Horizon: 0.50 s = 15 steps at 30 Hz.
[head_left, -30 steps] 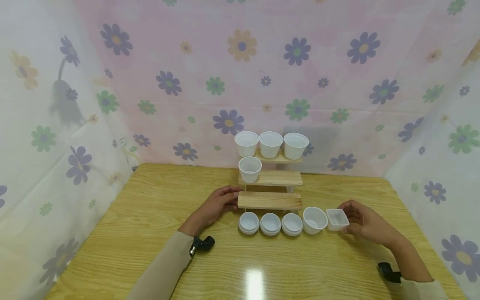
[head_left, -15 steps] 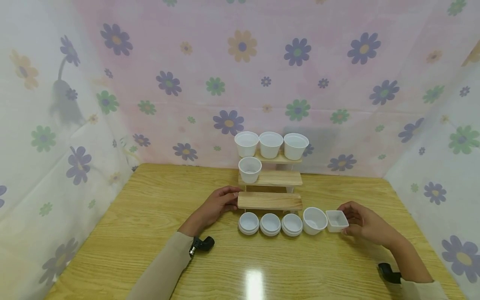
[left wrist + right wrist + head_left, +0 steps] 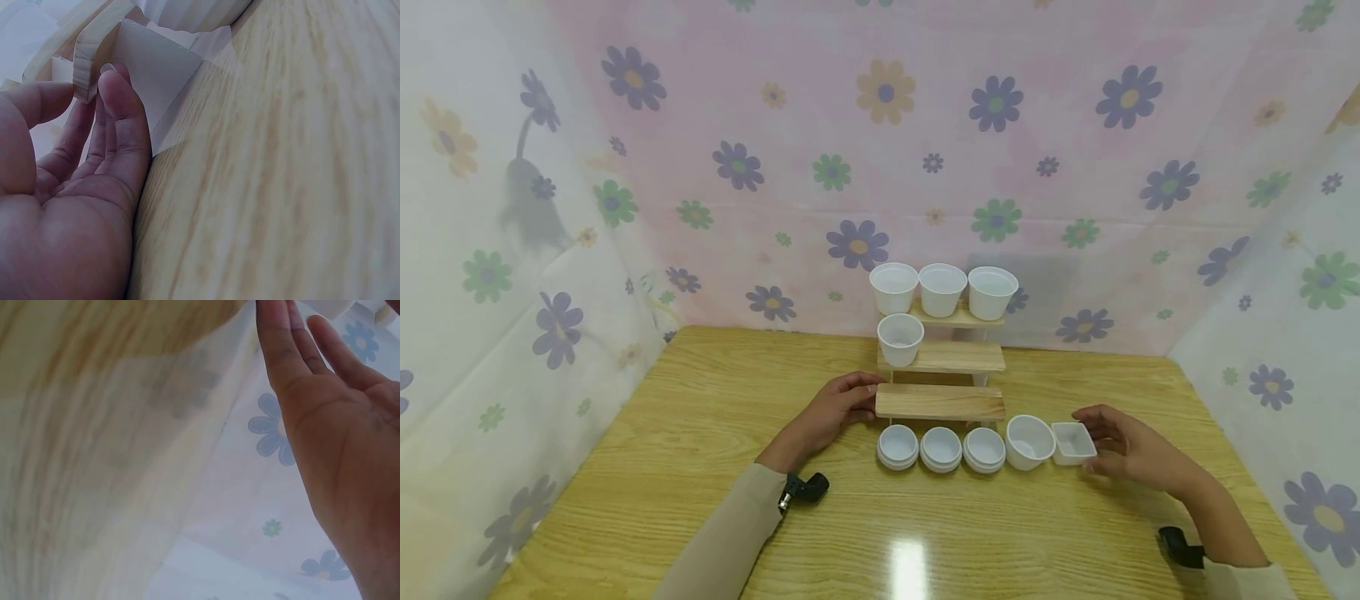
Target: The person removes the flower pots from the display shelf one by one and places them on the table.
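A three-tier wooden display stand point(image 3: 940, 402) stands mid-table. My left hand point(image 3: 831, 410) is at the left end of its lowest shelf; in the left wrist view the fingertips point(image 3: 119, 94) meet the shelf's end point(image 3: 94, 59) from two sides. On the right, my right hand point(image 3: 1138, 450) is beside a small square white cup point(image 3: 1073, 443), fingers behind its right corner and thumb in front. The right wrist view shows those fingers point(image 3: 281, 350) fairly straight, with nothing visible in the palm. A larger round white cup point(image 3: 1030, 442) sits just left of the square one.
Several small round white bowls point(image 3: 941, 450) line up before the stand. White tapered cups point(image 3: 942, 290) fill the top shelf, and another white cup point(image 3: 900, 339) is on the middle shelf's left end. Flowered cloth point(image 3: 775, 183) encloses the wooden table point(image 3: 715, 400).
The square cup has shifted very slightly toward me and sits level beside the round cup. My right fingertips have moved a little along it; the left hand stays at the stand.
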Each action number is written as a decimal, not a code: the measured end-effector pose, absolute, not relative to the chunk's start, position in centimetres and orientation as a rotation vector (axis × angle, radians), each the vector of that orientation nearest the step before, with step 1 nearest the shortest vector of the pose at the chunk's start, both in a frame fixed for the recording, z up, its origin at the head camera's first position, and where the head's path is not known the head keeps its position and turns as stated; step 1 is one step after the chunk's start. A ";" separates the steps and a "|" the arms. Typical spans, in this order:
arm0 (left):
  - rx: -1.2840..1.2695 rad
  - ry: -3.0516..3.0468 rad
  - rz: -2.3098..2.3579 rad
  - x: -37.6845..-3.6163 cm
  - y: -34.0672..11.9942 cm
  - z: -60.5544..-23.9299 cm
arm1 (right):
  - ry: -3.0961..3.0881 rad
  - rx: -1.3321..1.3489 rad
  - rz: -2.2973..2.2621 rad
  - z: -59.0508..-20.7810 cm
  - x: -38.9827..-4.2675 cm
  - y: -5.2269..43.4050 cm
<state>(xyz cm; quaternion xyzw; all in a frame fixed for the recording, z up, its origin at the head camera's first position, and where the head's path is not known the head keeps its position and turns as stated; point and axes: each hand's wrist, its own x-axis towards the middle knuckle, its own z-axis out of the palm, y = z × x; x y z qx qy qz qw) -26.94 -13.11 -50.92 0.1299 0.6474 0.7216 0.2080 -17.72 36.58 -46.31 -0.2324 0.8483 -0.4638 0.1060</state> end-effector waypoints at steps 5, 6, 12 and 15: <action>0.360 1.804 2.009 -26.9 -13.1 -51.0 | 2.488 -0.676 -1.321 -46.0 -17.6 37.1; 0.361 1.805 2.008 -26.9 -13.1 -51.0 | 2.494 -0.668 -1.313 -45.8 -17.5 37.3; 0.355 1.795 2.014 -26.9 -13.1 -50.9 | 2.555 -0.651 -1.297 -44.5 -16.8 38.4; 0.354 1.784 2.019 -26.9 -13.1 -51.0 | 2.607 -0.657 -1.287 -43.8 -16.6 38.5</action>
